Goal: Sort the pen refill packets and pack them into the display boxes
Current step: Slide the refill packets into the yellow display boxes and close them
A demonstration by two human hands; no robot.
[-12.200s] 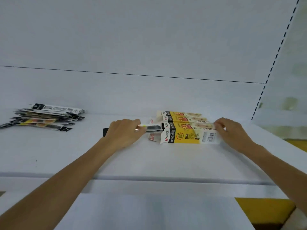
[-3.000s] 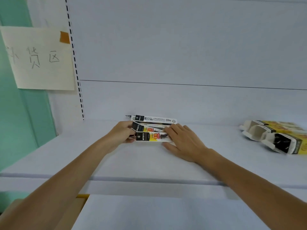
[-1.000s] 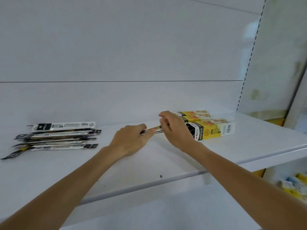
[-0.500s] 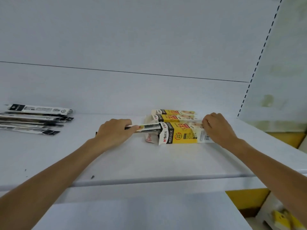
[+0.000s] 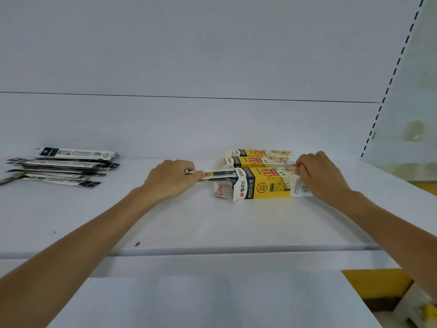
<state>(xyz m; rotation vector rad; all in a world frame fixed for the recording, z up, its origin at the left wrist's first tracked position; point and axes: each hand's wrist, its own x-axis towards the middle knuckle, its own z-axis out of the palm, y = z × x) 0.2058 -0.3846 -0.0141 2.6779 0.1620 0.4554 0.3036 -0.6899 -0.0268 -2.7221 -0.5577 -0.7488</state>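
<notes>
Three yellow and black display boxes lie side by side on the white shelf. My left hand point(image 5: 170, 179) grips a refill packet point(image 5: 217, 176) whose far end is inside the open left end of the nearest display box point(image 5: 269, 184). My right hand point(image 5: 318, 175) holds that box at its right end, fingers curled over its top edge. Two more boxes, the middle box point(image 5: 257, 161) and the far box point(image 5: 257, 152), lie behind it. A loose pile of refill packets point(image 5: 63, 168) sits at the left of the shelf.
The white shelf point(image 5: 212, 223) has a rounded front edge and a white back panel. A slotted upright point(image 5: 392, 76) runs down at the right. A lower white shelf surface point(image 5: 208, 301) lies below. Yellow items point(image 5: 376, 282) show at the bottom right.
Over the last second my right hand moved from the box's open left end to its right end. My left hand keeps the packet at the box mouth.
</notes>
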